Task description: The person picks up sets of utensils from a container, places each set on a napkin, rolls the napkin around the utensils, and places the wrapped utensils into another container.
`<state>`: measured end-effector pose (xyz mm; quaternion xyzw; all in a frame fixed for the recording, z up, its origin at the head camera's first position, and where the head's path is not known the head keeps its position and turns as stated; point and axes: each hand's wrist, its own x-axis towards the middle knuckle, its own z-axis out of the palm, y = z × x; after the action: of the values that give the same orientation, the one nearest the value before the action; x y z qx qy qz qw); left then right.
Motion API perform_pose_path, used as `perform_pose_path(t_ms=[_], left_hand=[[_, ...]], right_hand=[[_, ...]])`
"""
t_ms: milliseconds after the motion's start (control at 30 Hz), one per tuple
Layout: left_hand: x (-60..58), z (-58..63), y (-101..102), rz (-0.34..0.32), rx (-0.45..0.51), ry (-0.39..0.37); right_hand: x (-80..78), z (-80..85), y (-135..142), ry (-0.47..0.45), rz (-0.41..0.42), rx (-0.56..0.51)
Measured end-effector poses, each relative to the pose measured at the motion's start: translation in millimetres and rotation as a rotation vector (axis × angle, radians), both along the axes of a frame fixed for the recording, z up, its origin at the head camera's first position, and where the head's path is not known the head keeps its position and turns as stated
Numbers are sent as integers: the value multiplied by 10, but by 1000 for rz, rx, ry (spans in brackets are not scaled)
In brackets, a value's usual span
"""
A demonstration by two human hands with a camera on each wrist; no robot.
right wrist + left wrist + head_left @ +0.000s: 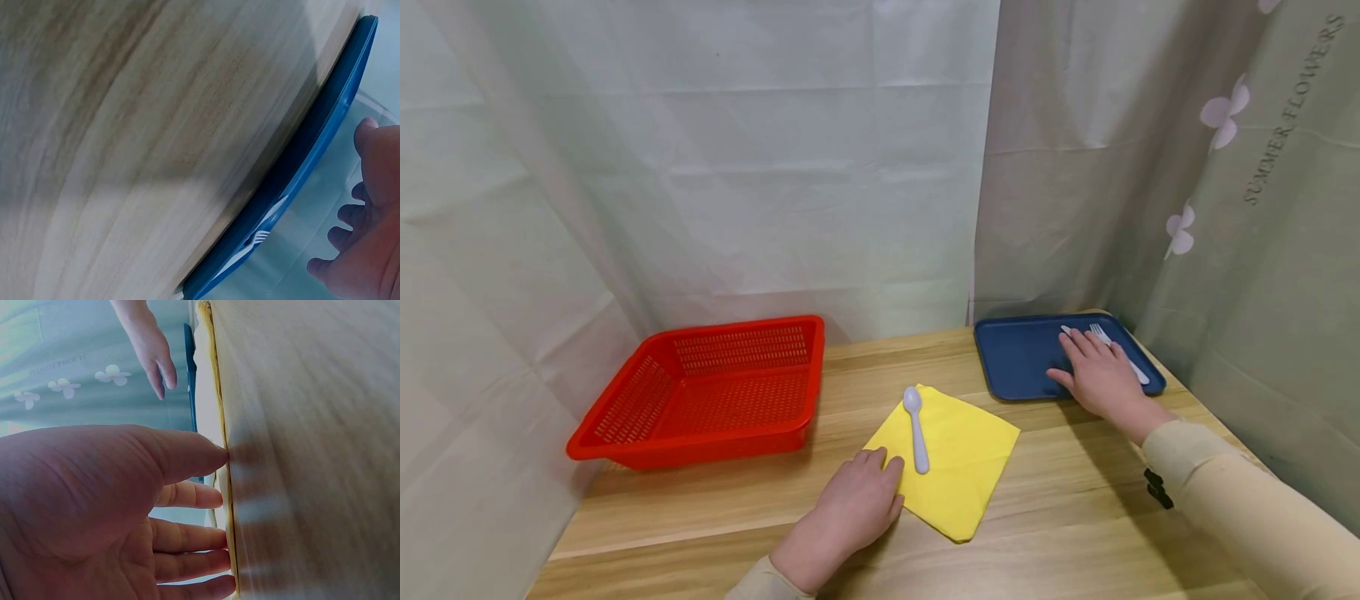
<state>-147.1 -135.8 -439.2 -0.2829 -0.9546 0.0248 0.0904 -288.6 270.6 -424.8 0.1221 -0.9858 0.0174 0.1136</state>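
A yellow folded napkin (967,450) lies on the wooden table, and a white plastic spoon (917,429) rests on its left part. My left hand (863,498) is at the napkin's left edge; its fingertips touch the napkin, the fingers nearly straight. On the right, my right hand (1101,377) hovers over the blue tray (1011,358), fingers spread and holding nothing. In the right wrist view a gap shows between its fingers and the tray. A white fork (1101,334) lies on that tray beside a second white utensil (1065,330), mostly hidden by the hand.
A red perforated basket (692,450) stands on the left of the table (850,371). Light curtains (760,183) hang behind and at both sides, the right one printed with flowers. Near my right sleeve there is a small black object (1158,488).
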Motion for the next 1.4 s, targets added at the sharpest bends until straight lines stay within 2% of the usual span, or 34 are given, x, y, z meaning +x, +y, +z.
perform_pose_path(t_ms=[200, 600, 1400], left_hand=[[7, 6, 0, 2, 2, -13], [3, 7, 3, 4, 0, -10], [5, 9, 0, 1, 5, -13]], right_hand=[[-48, -14, 59, -52, -31, -16], [-77, -16, 127, -85, -67, -20], [-135, -146, 303, -102, -108, -22]])
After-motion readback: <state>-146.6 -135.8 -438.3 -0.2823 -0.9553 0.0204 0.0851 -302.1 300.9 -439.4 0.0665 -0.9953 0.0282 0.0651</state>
